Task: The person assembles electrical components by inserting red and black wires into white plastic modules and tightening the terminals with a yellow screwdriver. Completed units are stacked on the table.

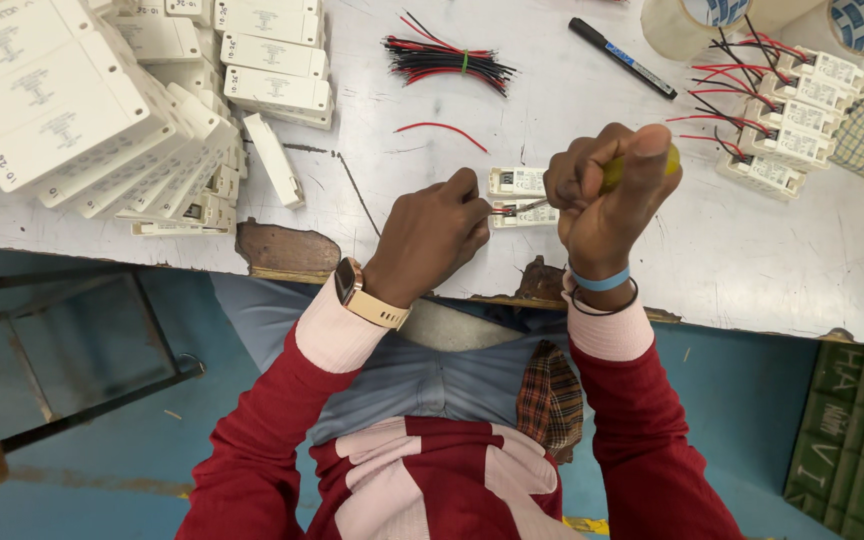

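1. Right hand [607, 195] fisted around yellow-handled screwdriver [620, 170], tip down at small white module [524, 213] near bench [432, 160] front edge.
2. Left hand [432, 235] pinching red wire [502, 211] into module's end; second module [518, 181] just behind.
3. Best kept: wire seated fully, blade square in screw, module flat.
4. Wired modules [787, 120] far right; blank housings [102, 110] stacked left.

Worn white counter [752, 260], chipped along its near edge.
On it: stacked white plastic cases [72, 110] at left, a tied wire bundle [447, 60], one loose red wire [442, 130], a black marker [622, 58], two small white modules [520, 196], wired modules [787, 120] at right, tape rolls [702, 20].
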